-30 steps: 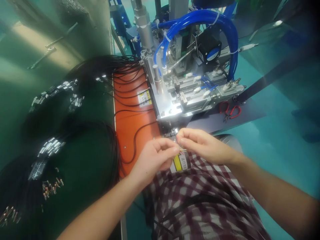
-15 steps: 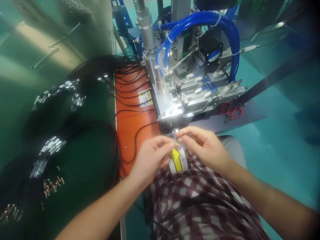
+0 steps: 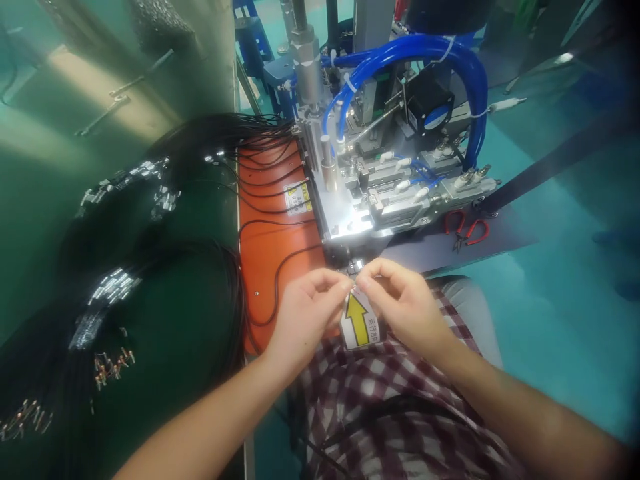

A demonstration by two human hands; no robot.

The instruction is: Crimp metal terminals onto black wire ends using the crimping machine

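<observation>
Cables (image 3: pixel 200 137), black and bundled, sprawl across the green desk (image 3: pixel 165 363), over its right edge onto an orange plate (image 3: pixel 265 267)! By that plate's near right corner, the left hand (image 3: pixel 305 310) pinches fine wire ends (image 3: pixel 354 287); the right hand (image 3: pixel 407 303), fingertips together just beside, grips what I can't tell. Farther right, red-handled pliers (image 3: pixel 457 244).

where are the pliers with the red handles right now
In the head view, the red-handled pliers lie right of centre on the grey surface, just below the right end of the metal machine, beyond the right hand.
</observation>
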